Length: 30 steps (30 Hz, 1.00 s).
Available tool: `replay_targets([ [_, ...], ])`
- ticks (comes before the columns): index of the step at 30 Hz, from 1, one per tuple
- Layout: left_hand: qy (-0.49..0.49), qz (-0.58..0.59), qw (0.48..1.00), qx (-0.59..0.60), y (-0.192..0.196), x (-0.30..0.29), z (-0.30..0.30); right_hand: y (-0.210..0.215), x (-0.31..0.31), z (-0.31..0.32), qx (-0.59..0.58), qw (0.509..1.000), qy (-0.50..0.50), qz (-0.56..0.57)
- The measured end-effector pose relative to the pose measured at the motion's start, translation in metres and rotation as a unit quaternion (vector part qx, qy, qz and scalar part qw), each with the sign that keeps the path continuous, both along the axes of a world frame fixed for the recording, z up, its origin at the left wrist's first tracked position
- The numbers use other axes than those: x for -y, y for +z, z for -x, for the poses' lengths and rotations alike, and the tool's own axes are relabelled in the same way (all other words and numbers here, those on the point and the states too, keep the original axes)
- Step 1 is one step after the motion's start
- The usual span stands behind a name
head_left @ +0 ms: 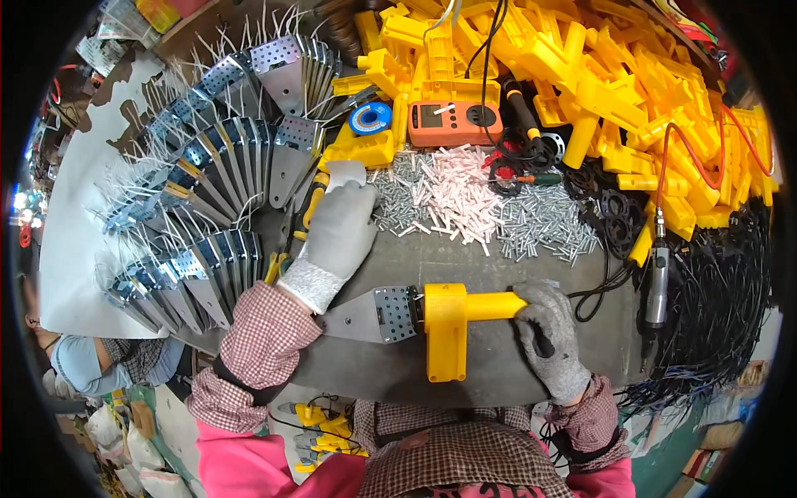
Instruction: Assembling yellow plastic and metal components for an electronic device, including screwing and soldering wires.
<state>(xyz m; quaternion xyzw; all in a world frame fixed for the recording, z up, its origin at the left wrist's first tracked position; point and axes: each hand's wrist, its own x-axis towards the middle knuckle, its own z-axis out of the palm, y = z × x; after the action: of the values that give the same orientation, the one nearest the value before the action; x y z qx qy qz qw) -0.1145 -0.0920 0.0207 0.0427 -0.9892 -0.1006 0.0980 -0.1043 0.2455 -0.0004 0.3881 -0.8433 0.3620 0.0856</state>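
A yellow plastic housing (452,328) with a perforated grey metal plate (378,314) at its near-left end lies on the dark counter (465,257), between the two gloved hands. The right hand (550,336) is closed around the housing's handle end. The left hand (340,232), fingers loosely curled, rests up the counter among small metal pins (398,207) and touches a pale flat piece (347,174). Beyond the left hand fan stacked metal plates (224,166); beyond the right lie white sleeves (457,187) and yellow housings (598,75).
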Motion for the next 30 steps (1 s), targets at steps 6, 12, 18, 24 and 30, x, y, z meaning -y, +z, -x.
replay_targets([
  [6,-0.275,-0.310,0.908,0.061,0.030,-0.036,-0.019,0.003,0.000,0.000,0.005,1.000,0.002,-0.014],
  [12,-0.389,-0.243,0.879,0.129,0.032,-0.050,-0.010,0.003,-0.003,0.001,0.005,1.000,0.008,-0.004],
  [18,-0.352,-0.189,0.909,0.120,0.044,-0.047,-0.026,0.025,-0.011,0.000,0.001,0.996,0.008,-0.094],
  [24,-0.244,-0.207,0.945,0.067,0.038,-0.040,-0.068,0.040,-0.115,0.023,-0.071,0.896,-0.407,-0.164],
  [30,-0.245,-0.168,0.950,0.098,0.018,-0.018,-0.084,0.043,-0.148,0.038,0.009,0.907,-0.384,-0.173],
])
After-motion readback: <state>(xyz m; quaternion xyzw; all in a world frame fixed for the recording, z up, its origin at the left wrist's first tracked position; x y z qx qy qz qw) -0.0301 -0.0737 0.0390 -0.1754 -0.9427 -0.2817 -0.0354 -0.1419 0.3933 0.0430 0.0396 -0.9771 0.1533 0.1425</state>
